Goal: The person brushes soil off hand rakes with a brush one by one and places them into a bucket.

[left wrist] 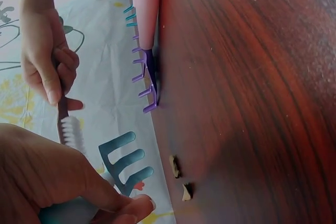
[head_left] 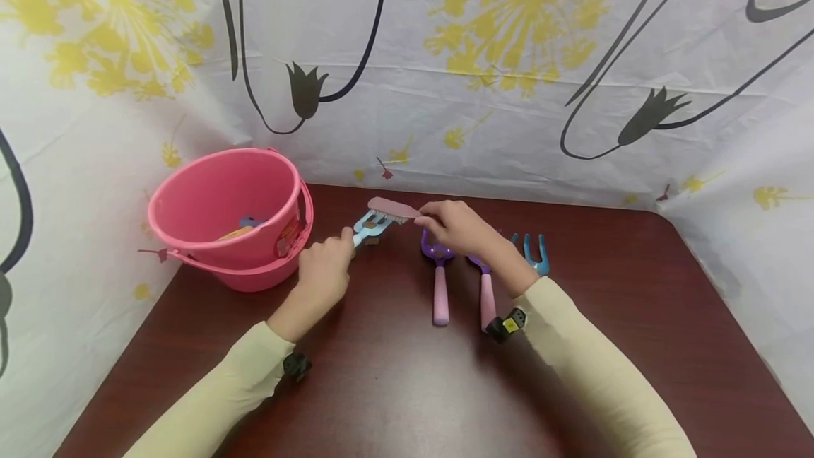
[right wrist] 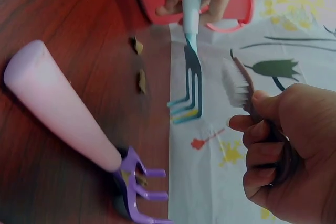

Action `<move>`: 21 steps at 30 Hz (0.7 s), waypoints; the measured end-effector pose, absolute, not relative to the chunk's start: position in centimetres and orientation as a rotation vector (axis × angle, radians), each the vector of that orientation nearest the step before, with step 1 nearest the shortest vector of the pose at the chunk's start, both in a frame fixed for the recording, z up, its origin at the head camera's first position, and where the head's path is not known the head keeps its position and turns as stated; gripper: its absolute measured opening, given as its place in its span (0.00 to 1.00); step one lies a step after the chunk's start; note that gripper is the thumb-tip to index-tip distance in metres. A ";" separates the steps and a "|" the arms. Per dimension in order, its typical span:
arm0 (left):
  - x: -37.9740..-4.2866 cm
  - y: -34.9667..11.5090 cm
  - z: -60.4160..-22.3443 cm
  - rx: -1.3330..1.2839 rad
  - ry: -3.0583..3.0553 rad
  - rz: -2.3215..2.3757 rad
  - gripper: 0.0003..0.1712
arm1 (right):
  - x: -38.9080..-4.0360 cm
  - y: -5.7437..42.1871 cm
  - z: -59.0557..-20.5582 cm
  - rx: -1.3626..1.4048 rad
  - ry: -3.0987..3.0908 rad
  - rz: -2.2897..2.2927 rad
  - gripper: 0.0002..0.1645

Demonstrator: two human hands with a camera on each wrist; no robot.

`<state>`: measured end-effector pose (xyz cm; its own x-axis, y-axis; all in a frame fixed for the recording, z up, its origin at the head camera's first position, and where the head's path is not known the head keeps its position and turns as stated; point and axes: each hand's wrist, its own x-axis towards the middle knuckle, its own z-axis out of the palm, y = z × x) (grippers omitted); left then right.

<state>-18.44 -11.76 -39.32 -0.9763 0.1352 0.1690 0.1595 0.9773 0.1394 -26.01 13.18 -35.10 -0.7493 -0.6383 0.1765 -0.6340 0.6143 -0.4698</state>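
Worktop (head_left: 413, 387) front: passable btwn arms (head_left: 591, 359). Obstr.: bucket (head_left: 254, 281) rear L; brush (head_left: 393, 208) + fork (head_left: 360, 235) btwn L hand (head_left: 323, 274) & R hand (head_left: 461, 225); tools (head_left: 441, 299) R of ctr.

1. The left arm (head_left: 210, 394) comes up from the bottom and leans to the right.
2. The right arm (head_left: 604, 373) comes up from the other side and leans to the left, so both arms point in toward the middle.
3. Bare skin shows at the left wrist (head_left: 286, 318) and the right wrist (head_left: 518, 276), just past the long, pale sleeves (head_left: 254, 359).
4. The left hand (head_left: 324, 268) is bent round in a grip.
5. The right hand (head_left: 461, 225) pinches with its thumb (right wrist: 265, 103), and its other fingers (right wrist: 262, 153) curl in.
6. The hands are near each other, not touching, and the right one reaches a bit farther forward.
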 end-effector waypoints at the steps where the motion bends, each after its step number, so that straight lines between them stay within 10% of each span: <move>1: -18.4 -11.7 -39.4 -0.223 -2.960 -0.222 0.23 | -25.9 12.9 -35.1 -1.134 2.815 -0.804 0.18; 21: -18.3 -11.3 -39.2 -0.186 -2.998 -0.209 0.28 | -25.8 11.1 -36.3 -1.010 2.902 -0.535 0.20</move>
